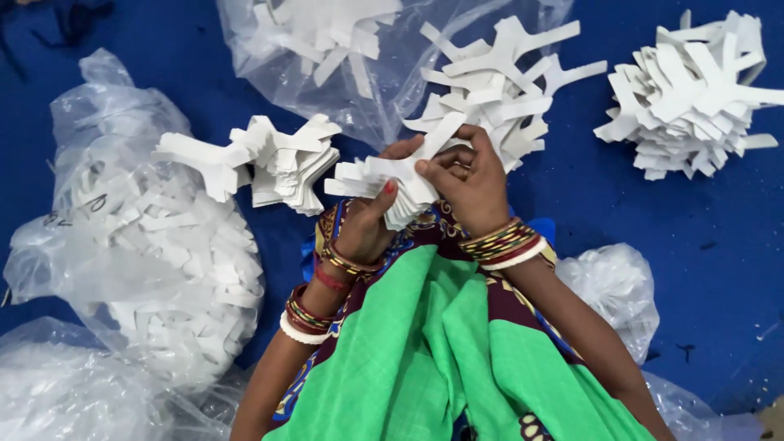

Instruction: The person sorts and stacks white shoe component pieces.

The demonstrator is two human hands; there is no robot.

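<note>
Left hand [365, 229] and right hand [467, 184] grip a stack of white cut-outs [384, 184] above green cloth [433, 359]; similar piles [690, 94] and clear plastic bags [139, 237] lie on blue floor [637, 204].

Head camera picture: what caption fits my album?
Two hands, left hand and right hand, grip a stack of white cutouts over blue cloth.

You hold a fanned stack of white branching cut-outs [392, 184], thin and flat, edges roughly aligned, pinched between your left hand [363, 229] and right hand [469, 184], raised over your lap above the blue floor.
</note>
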